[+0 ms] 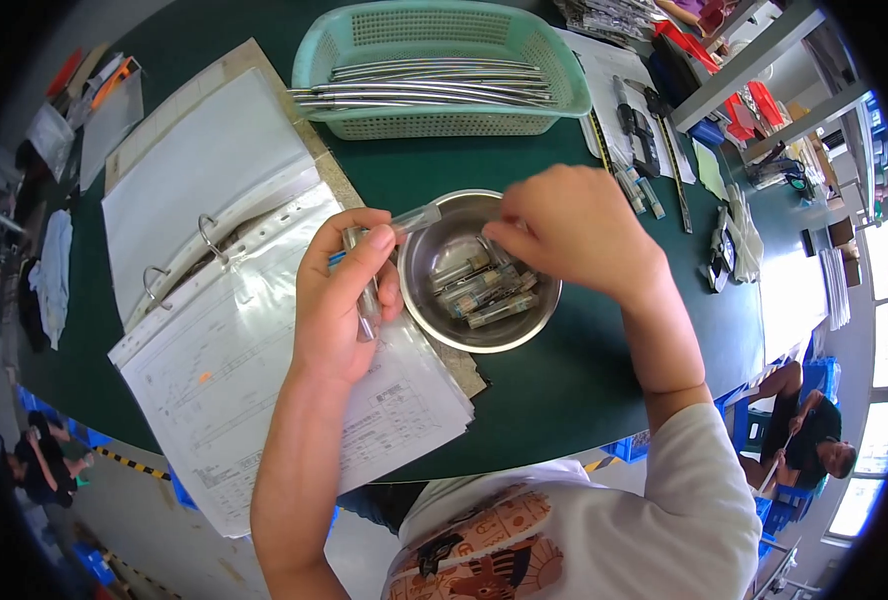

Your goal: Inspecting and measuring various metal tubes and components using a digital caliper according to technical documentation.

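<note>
My left hand (349,275) is closed around two clear plastic tubes, one hanging down along the palm. The other clear tube (419,217) points right from between thumb and forefinger, its end over the bowl's rim. A round metal bowl (414,300) stands on the table, with several small clear tubes (479,290) with labels lying in it. Above the bowl's far right side is my right hand (569,225), fingers curled and thumb pressed inward. What its fingertips pinch, if anything, I cannot make out.
A ring binder (189,255) with sheets in plastic sleeves lies open at left, partly under the bowl's side. Behind stands a green basket (444,125) holding long metal rods (434,85). Calipers (669,150), a micrometer (639,135) and gloves (744,235) lie at right. People sit farther off.
</note>
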`<state>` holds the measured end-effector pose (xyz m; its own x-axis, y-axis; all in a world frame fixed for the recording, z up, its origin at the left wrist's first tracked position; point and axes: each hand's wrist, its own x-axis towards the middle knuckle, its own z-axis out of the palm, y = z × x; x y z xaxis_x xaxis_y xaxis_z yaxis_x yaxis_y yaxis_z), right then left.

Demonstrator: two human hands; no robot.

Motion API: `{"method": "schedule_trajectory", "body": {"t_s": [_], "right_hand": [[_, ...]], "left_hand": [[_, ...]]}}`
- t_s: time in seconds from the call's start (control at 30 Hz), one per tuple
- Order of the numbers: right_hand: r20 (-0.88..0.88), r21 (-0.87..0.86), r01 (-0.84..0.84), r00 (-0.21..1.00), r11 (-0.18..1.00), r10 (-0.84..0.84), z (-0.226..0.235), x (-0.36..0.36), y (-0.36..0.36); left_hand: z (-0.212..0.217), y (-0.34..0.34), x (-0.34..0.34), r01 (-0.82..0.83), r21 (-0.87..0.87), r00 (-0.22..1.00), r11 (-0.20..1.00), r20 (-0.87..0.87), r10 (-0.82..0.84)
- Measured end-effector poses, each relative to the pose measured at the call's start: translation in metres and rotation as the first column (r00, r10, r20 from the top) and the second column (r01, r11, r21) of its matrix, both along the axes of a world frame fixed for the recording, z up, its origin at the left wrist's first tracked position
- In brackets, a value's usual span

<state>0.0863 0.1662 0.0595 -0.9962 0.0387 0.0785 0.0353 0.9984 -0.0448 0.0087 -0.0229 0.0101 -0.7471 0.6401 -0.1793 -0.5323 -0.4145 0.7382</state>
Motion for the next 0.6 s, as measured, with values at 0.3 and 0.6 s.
{"method": "schedule_trajectory", "body": {"t_s": [0.3,0.6], "right_hand": [[0.199,0.070,0.023,0.979,0.997,-0.037,-0.013,-0.005,-0.012],[-0.003,-0.205,-0.007,1.000,0.979,0.006,-0.017,-0.011,0.001]], "left_hand": [[-0.001,-0.001,0.000,-0.016,0.000,1.000,1.000,-0.004,0.016],[0.000,0.001,-0.001,-0.023,-0.003,0.999,1.000,0.023,0.023]]}}
